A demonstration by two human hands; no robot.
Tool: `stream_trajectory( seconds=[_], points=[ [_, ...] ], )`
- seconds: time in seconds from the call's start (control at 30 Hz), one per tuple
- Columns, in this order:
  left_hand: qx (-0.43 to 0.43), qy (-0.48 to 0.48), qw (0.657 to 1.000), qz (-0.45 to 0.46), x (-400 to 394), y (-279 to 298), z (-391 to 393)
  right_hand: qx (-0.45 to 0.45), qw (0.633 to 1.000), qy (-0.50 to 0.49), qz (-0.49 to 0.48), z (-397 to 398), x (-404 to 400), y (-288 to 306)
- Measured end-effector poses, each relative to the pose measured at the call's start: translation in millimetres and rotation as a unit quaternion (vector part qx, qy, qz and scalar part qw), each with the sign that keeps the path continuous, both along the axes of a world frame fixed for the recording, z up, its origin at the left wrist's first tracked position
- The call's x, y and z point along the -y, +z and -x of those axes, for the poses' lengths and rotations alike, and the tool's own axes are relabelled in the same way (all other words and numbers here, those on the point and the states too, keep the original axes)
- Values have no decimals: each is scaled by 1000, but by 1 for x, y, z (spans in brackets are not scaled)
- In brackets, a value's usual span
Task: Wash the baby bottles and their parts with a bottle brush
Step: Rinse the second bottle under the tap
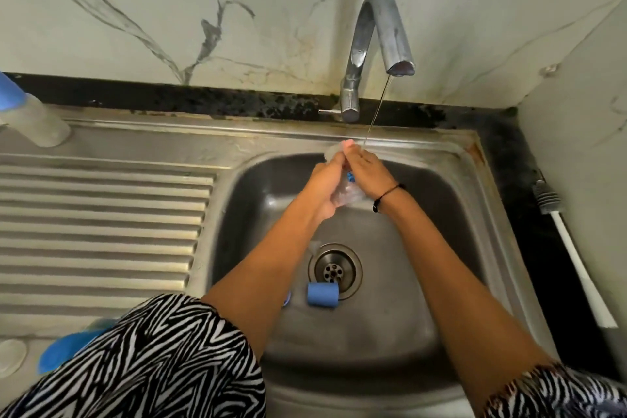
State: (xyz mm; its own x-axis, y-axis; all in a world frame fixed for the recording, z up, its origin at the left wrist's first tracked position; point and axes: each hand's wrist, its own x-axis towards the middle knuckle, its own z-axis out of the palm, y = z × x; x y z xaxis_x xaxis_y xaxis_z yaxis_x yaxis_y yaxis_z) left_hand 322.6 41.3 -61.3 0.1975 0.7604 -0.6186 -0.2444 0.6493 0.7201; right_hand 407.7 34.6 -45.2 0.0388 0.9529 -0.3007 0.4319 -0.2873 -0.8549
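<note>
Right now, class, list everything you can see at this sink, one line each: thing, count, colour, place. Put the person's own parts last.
Sink: one, steel, centre.
Drainboard: one, steel, left of basin.
Tap: one, chrome, behind basin, thin stream running.
Drain: one, steel, basin floor.
Blue cap: one, blue, beside drain.
Bottle brush: one, grey head, white handle, right counter.
Bottle: one, clear with blue top, far left.
Clear bottle part: one, clear with blue, held between both hands.
Left hand: one, gripping the part.
Right hand: one, on the part, black wristband.
</note>
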Motion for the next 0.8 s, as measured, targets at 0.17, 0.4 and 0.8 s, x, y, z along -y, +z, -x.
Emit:
stream_trajectory(
  seconds=[0.17,0.4,0.8],
  points=[
    [-5,-10,1000,-25,-7,10,-19,-52,998,-32,-24,-13,23,3],
    [-47,60,992,-100,2,19,-39,-18,985,-169,-10,-13,30,3],
    [136,-45,987,-76,-24,49,-16,-520,832,-137,140,-18,46,26]
  ],
)
